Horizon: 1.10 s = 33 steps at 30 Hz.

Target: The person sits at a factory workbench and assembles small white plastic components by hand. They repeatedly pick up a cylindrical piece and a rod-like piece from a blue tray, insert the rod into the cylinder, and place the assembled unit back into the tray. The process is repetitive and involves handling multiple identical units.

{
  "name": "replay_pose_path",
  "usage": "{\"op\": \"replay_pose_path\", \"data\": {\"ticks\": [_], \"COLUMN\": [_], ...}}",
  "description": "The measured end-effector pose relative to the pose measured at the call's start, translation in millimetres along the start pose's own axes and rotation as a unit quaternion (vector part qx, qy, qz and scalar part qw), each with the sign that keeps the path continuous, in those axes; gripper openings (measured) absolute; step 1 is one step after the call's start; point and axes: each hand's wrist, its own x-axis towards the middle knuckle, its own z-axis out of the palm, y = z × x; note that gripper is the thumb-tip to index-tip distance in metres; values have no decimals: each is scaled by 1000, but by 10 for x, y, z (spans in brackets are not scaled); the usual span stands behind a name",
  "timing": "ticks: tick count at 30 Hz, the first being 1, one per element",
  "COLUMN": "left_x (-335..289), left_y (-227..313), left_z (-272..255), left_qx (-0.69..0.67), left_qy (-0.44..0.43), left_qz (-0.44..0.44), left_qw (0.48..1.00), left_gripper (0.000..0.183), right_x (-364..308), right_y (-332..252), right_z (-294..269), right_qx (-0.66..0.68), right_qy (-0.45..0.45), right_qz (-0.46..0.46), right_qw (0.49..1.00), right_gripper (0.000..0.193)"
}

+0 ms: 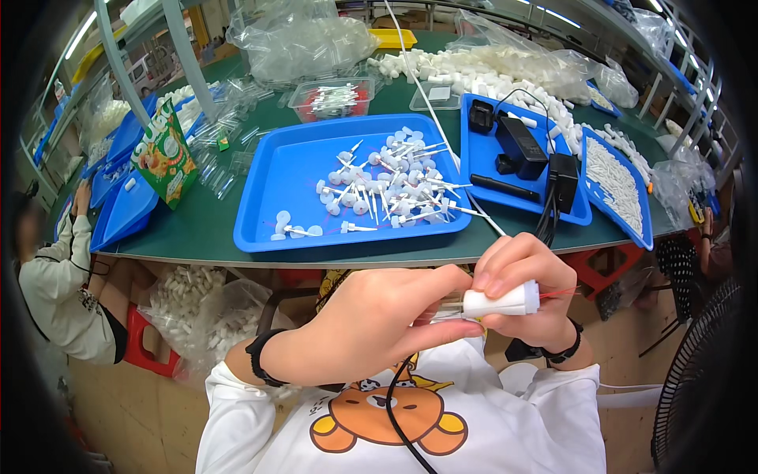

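Note:
In front of my chest, my right hand (530, 272) grips a white plastic cylinder (493, 302) from above and below. The cylinder lies on its side, with a wider rim at its right end and thin red wires (559, 293) coming out there. My left hand (367, 320) is closed at the cylinder's left end, thumb and fingers around thin pale pieces that join or touch it; the fingers hide most of them. Beyond my hands, a blue tray (272, 178) holds many small white parts (387, 182) with round discs and thin stems.
A second blue tray (483, 207) carries black adapters (521, 148) and cables. Small white pieces fill another tray (614, 186). White cylinders (505, 83) are heaped behind. A green snack bag (166, 158) stands left. Another person (67, 276) sits at far left; a fan (703, 379) stands right.

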Motion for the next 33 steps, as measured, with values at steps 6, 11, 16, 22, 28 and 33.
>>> {"op": "replay_pose_path", "data": {"ticks": [6,11,16,22,28,33], "left_x": [-4,19,38,43,54,52], "left_y": [-28,-86,-136,-141,-123,-126], "left_z": [36,95,119,123,108,111], "left_qx": [62,123,109,40,-53,-111], "left_qy": [28,49,39,12,-61,-95], "left_qz": [25,44,47,29,-46,-86], "left_qw": [997,990,992,999,996,986], "left_gripper": [28,27,29,30,28,30], "right_x": [37,2,-67,-72,-78,-65], "right_y": [-23,-14,-38,21,15,16], "right_z": [-2,47,124,95,152,164], "right_qx": [-76,-78,-29,-22,72,107], "right_qy": [-25,10,75,60,108,118], "right_qz": [3,45,109,110,181,211], "right_qw": [997,996,991,992,975,964], "right_gripper": [31,30,30,27,24,21]}}
